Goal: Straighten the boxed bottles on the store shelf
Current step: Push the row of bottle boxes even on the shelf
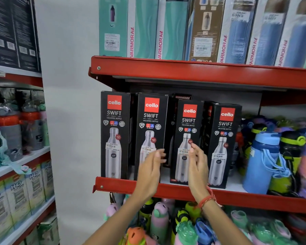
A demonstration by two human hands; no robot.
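Note:
Several black Cello Swift bottle boxes stand upright in a row on the red middle shelf [166, 188]. From the left: first box [114, 121], second box [150, 124], third box [188, 128], fourth box [224, 137]. A gap separates the second and third boxes, with another black box [173, 121] set back in it. My left hand [151, 167] is raised in front of the second box's lower right edge, fingers apart. My right hand [198, 163] hovers before the third box's lower right part, fingers loosely spread. Neither hand clearly grips a box.
Tall teal and blue boxes [166, 27] fill the shelf above. Loose coloured bottles [265, 161] crowd the right of the middle shelf and the shelf below [184, 225]. Another rack with bottles and boxes [19, 131] stands at left, past a white wall [69, 121].

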